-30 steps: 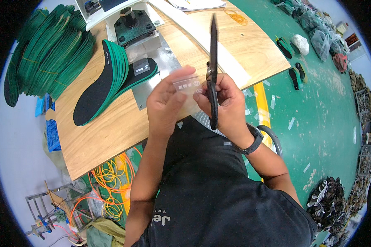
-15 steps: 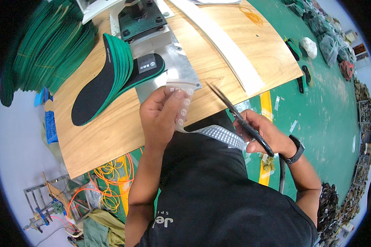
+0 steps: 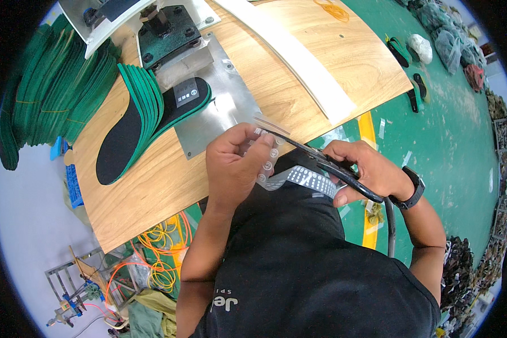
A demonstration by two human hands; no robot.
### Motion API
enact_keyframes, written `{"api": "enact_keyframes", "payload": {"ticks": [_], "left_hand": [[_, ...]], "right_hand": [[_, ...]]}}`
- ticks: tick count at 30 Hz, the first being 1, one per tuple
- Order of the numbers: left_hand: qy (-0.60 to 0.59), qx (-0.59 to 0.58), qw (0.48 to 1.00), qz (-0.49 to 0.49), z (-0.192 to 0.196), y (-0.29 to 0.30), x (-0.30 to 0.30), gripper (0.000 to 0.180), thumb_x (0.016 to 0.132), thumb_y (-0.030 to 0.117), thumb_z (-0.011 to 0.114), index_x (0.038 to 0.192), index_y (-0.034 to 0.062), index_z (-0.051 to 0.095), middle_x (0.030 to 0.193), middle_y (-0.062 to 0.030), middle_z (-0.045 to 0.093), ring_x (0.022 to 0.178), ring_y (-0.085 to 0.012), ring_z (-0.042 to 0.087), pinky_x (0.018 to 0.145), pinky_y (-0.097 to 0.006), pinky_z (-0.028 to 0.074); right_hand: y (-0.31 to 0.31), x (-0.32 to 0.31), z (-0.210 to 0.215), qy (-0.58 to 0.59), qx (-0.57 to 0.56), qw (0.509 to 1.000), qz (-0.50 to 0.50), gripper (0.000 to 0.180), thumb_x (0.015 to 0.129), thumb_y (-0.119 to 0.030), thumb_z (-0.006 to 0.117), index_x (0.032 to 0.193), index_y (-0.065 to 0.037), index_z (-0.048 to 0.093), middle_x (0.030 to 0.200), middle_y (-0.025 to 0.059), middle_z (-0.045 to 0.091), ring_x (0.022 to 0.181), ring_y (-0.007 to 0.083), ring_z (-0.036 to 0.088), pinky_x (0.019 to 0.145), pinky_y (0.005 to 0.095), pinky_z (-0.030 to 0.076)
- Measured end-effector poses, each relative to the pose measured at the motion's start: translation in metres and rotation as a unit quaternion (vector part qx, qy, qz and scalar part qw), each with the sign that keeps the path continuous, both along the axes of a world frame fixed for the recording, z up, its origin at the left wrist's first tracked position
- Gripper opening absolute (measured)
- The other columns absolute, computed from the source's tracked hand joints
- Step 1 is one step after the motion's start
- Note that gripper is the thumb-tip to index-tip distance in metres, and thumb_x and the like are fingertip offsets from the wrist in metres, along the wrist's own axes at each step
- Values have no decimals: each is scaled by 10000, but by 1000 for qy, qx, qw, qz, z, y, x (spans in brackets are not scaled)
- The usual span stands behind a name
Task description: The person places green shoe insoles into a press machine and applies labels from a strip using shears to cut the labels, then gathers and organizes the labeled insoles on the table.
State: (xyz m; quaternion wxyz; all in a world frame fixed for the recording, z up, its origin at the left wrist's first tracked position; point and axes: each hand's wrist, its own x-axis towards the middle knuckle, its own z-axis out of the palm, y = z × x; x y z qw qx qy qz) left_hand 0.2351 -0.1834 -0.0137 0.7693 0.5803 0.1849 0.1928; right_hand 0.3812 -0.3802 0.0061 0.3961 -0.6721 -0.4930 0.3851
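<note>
My left hand [image 3: 235,164] is closed on a clear strip of printed labels [image 3: 305,178], pinching its upper end between thumb and fingers. The strip hangs in a bend over my lap, and its far end lies by the fingers of my right hand [image 3: 374,169]. That right hand grips black-handled scissors [image 3: 346,174]. Their blades reach across to the strip's top edge at my left fingertips; whether they are cutting cannot be made out. Beyond, a black insole [image 3: 200,104] with a label patch [image 3: 186,92] lies on a metal plate [image 3: 225,84], beside stacked green-edged insoles [image 3: 115,141].
A press machine [image 3: 169,36] stands at the table's far side. Tall piles of green insoles [image 3: 50,90] rise at the left. A long white strip [image 3: 290,59] crosses the wooden table [image 3: 366,50]. Orange and yellow hoses [image 3: 158,248] lie below, and bags [image 3: 450,50] sit on the floor.
My left hand has moved right with the label strip, and the scissors' blades now meet the strip's upper edge. The view has shifted, showing more of the press.
</note>
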Motion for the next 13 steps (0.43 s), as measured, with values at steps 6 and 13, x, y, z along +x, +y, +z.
{"api": "enact_keyframes", "payload": {"ticks": [6, 13], "left_hand": [[2, -9, 1000, -2, 0, -3, -1, 83, 849, 47, 614, 832, -32, 634, 672, -44, 617, 510, -48, 538, 448, -186, 450], [-6, -26, 1000, -13, -5, -2, -2, 87, 849, 50, 612, 836, -33, 636, 674, -44, 619, 509, -55, 540, 452, -189, 453]], "right_hand": [[-2, -3, -2, 17, -21, 1000, -1, 661, 634, -511, 823, 950, 11, 570, 698, 27, 561, 619, 120, 526, 552, 252, 405], [-10, -5, -10, 53, -61, 997, -2, 539, 710, -470, 790, 921, -16, 591, 629, 12, 504, 601, 137, 465, 536, 295, 374]]}}
